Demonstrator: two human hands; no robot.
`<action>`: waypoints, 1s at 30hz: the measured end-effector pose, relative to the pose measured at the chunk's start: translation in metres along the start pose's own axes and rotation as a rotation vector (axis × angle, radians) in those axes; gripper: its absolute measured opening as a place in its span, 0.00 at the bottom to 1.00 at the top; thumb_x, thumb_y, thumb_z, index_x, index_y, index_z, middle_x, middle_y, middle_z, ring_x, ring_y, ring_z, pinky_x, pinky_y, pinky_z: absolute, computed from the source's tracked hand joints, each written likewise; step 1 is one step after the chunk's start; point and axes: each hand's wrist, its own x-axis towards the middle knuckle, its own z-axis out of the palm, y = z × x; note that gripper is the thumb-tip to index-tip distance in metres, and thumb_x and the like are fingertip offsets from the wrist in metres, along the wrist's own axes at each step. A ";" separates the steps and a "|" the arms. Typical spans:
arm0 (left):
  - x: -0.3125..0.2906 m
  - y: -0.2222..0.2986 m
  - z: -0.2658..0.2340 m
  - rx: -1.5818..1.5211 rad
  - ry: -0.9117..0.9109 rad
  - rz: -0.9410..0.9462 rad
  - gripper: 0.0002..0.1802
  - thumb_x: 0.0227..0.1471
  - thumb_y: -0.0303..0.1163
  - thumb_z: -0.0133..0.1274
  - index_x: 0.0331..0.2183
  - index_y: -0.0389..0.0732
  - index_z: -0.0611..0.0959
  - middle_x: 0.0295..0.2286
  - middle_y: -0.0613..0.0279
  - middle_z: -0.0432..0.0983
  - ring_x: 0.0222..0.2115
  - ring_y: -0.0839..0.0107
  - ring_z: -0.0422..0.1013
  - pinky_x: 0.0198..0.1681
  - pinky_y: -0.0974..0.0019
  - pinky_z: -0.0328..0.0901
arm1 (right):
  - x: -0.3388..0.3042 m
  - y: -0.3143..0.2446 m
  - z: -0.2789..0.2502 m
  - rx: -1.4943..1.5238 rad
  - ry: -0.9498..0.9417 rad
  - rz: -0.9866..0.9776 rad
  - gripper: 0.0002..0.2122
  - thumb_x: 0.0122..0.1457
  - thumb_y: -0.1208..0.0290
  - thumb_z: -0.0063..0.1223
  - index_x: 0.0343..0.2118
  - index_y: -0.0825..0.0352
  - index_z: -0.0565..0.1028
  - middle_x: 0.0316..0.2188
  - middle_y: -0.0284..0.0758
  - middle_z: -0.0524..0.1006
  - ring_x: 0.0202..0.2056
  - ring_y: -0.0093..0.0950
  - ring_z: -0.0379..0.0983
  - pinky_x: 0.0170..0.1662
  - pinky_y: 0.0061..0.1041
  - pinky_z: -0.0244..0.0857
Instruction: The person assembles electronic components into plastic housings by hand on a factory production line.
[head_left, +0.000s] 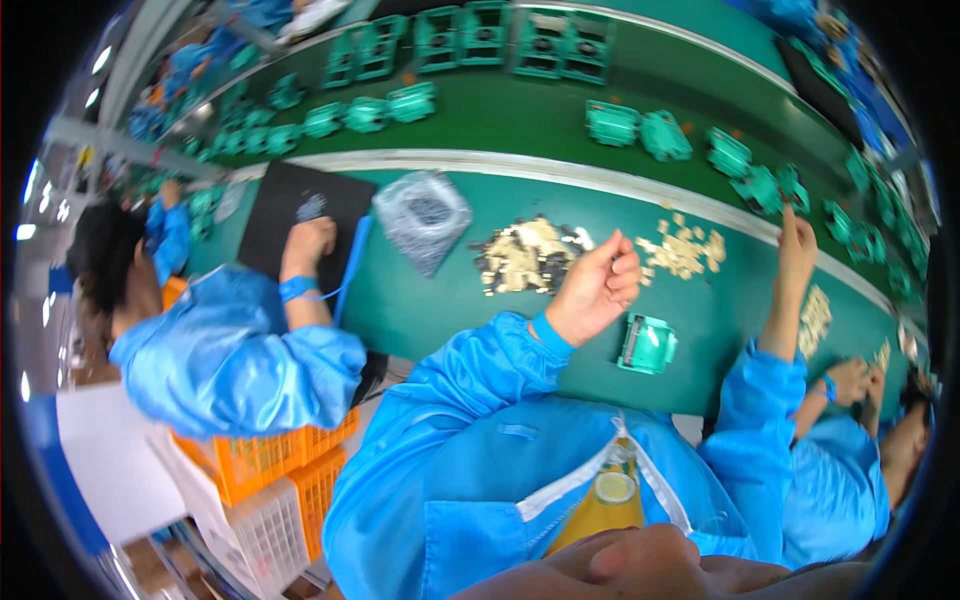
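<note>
Green casing (655, 345): likely light, stiff; hold by sides. Left hand (603, 285) near it, right hand (797, 245) farther right; both grips unclear.

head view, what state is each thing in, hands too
Left hand, fingers curled; whether it holds anything is unclear
Right hand, extended; grip unclear
Teal plastic housing on the bench, lying apart from both hands
Translucent plastic bag, dark contents inside; sealed or not unclear
Beige-and-black pile of small parts, loose, mixed
Beige pile of small parts, loose, scattered
Blue work jacket, open at the neck
</note>
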 end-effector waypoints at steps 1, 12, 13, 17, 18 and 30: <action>-0.018 0.003 0.005 -0.019 -0.070 -0.011 0.11 0.67 0.40 0.45 0.34 0.44 0.74 0.21 0.74 0.57 0.19 0.80 0.52 0.21 0.75 0.50 | -0.023 -0.009 -0.004 0.087 -0.025 -0.007 0.13 0.61 0.60 0.61 0.32 0.67 0.77 0.21 0.24 0.69 0.23 0.12 0.60 0.26 0.14 0.50; -0.125 0.128 0.019 0.765 0.495 0.947 0.13 0.63 0.32 0.49 0.45 0.33 0.77 0.35 0.63 0.73 0.36 0.73 0.67 0.42 0.68 0.65 | -0.126 -0.003 -0.068 0.217 -0.100 -0.082 0.10 0.65 0.65 0.56 0.29 0.65 0.72 0.19 0.22 0.66 0.21 0.11 0.56 0.25 0.13 0.47; -0.121 0.127 0.018 0.770 0.554 0.910 0.15 0.64 0.35 0.49 0.45 0.33 0.79 0.37 0.61 0.74 0.39 0.71 0.67 0.46 0.66 0.63 | -0.125 -0.004 -0.075 0.224 -0.099 -0.078 0.10 0.65 0.65 0.56 0.29 0.65 0.72 0.19 0.22 0.66 0.21 0.11 0.56 0.25 0.13 0.47; -0.099 0.116 0.018 1.098 0.713 0.813 0.24 0.66 0.45 0.45 0.46 0.33 0.81 0.44 0.56 0.77 0.48 0.64 0.66 0.59 0.58 0.55 | -0.115 -0.001 -0.094 0.255 -0.120 -0.047 0.09 0.65 0.67 0.56 0.30 0.66 0.72 0.19 0.22 0.66 0.21 0.10 0.57 0.25 0.13 0.47; -0.094 0.111 0.020 1.106 0.711 0.802 0.24 0.66 0.45 0.45 0.46 0.33 0.81 0.44 0.56 0.77 0.48 0.64 0.66 0.59 0.58 0.55 | -0.112 0.002 -0.098 0.270 -0.108 -0.051 0.09 0.65 0.68 0.55 0.30 0.66 0.72 0.19 0.22 0.66 0.22 0.10 0.57 0.25 0.13 0.47; -0.028 0.050 -0.008 2.076 0.922 1.151 0.22 0.60 0.25 0.39 0.55 0.30 0.71 0.56 0.37 0.67 0.58 0.45 0.63 0.60 0.58 0.60 | -0.082 0.031 -0.121 0.281 -0.163 -0.069 0.09 0.64 0.67 0.57 0.30 0.67 0.73 0.19 0.23 0.69 0.22 0.11 0.59 0.24 0.14 0.49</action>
